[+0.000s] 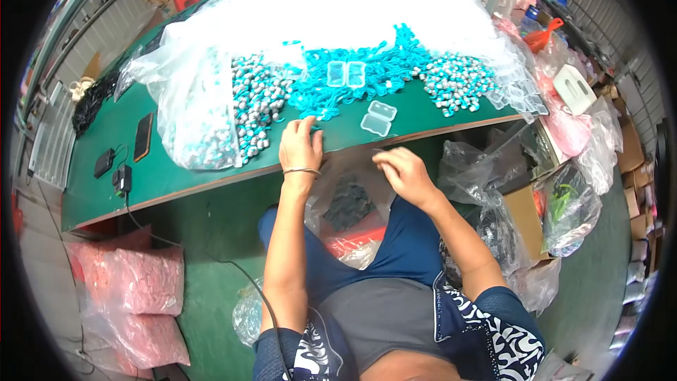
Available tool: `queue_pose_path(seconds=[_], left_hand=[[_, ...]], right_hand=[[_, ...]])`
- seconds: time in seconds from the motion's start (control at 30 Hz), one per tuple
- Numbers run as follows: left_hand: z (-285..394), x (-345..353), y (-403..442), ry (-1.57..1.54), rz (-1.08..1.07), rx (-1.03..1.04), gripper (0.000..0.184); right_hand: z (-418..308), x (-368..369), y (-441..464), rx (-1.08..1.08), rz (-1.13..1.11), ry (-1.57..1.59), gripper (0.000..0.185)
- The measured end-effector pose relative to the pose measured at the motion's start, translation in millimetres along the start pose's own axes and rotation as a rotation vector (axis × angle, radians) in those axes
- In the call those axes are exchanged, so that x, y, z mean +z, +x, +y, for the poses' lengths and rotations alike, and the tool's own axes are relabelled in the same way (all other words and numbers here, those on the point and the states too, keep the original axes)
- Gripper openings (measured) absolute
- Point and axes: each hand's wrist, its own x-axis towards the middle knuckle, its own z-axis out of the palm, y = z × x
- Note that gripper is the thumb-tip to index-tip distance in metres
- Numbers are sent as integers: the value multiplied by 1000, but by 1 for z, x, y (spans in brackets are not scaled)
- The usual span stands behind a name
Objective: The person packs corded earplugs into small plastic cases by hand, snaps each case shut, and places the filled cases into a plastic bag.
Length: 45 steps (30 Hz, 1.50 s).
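My left hand [302, 147], with a bracelet at the wrist, is at the table's front edge, its fingertips near the teal cords [321, 95]; what its fingers hold, if anything, is too small to tell. To the right, my right hand [405, 173] is over the front edge with fingers curled; a thin line shows near its fingertips. An open clear plastic case [377, 118] lies on the green table [338, 135] between and beyond my hands. Another open case [346, 74] rests on the cords. Small grey-and-teal pieces [257, 102] are piled left, and more pieces [458, 83] right.
A clear bag [190, 109], a phone [143, 137] and black adapters [122, 179] are at the left. Pink-filled bags [144, 282] stand on the floor. An open bag of dark pieces [347, 204] sits between my legs. Clear cases [522, 99] are heaped right. Other people are behind the table.
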Motion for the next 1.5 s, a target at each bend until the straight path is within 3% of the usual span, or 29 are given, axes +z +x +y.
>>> queue_pose_path(seconds=[0.07, 0.2, 0.47, 0.73, 0.9, 1.1, 1.33, 1.4, 1.47, 1.5], left_hand=[[-6, 14, 7, 57, 2, 3, 27], [-8, 15, 10, 14, -14, -33, 17], [-14, 3, 1, 17, 41, -25, 12], [-16, 0, 1, -32, 1, -51, 11], [-13, -2, 1, -35, -51, -85, 14], [-13, 2, -1, -35, -19, -92, 13], [-11, -3, -2, -92, -1, -76, 12], [-5, -6, 0, -246, -61, -203, 10], [9, 1, -2, -414, -41, -184, 16], [16, 6, -1, -458, -71, -172, 17]], right_hand=[[7, -4, 19, -65, 141, -140, 20], [16, 2, 40, 6, 164, -353, 26], [25, 10, 47, -128, -11, -240, 18], [35, -6, 64, -192, -31, -112, 16], [89, -39, 95, -23, 305, -608, 7], [149, -42, 133, -42, 191, -1087, 9], [153, -46, 142, -35, 169, -1146, 8], [129, -56, 133, -11, 156, -1150, 9], [93, -61, 112, 120, 222, -804, 12], [79, -59, 104, 226, 112, -659, 17]])
